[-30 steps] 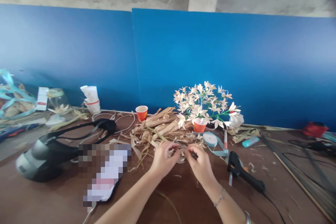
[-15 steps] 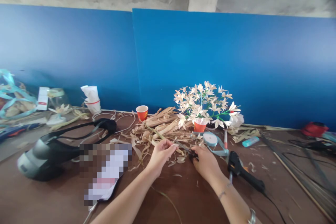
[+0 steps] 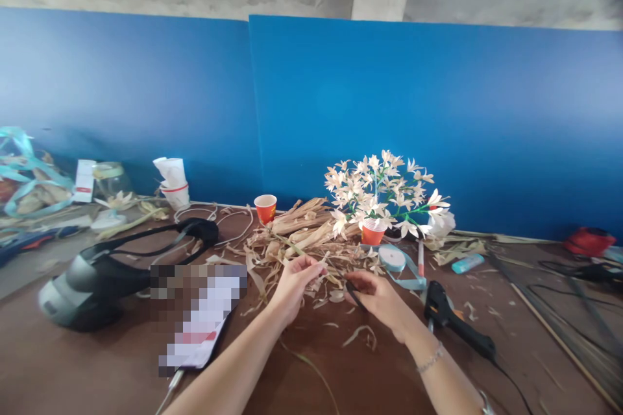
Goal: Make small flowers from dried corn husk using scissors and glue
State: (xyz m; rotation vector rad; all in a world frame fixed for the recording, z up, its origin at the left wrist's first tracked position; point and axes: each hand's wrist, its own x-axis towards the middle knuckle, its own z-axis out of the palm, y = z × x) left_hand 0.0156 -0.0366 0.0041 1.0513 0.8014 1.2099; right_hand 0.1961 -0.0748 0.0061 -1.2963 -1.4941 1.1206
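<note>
My left hand (image 3: 294, 280) pinches a thin pale strip of dried husk (image 3: 322, 260) at the front edge of the husk pile (image 3: 296, 237). My right hand (image 3: 378, 296) is closed round small dark scissors (image 3: 354, 292), a little to the right of the strip and low over the brown table (image 3: 341, 369). A curled husk offcut (image 3: 359, 335) lies on the table just below my right hand. Behind both hands stands an orange cup (image 3: 370, 231) holding a bunch of cream husk flowers (image 3: 384, 191).
A black glue gun (image 3: 455, 324) with its cord lies right of my right hand, beside a pale blue ribbon roll (image 3: 392, 258). A grey headset (image 3: 92, 275) sits at left. Another orange cup (image 3: 265, 208), stacked cups (image 3: 172, 188) and thin rods (image 3: 564, 331) are around.
My hands have drawn apart. The right hand with the scissors has dropped lower and turned palm up, and a curled husk offcut now lies on the table below it.
</note>
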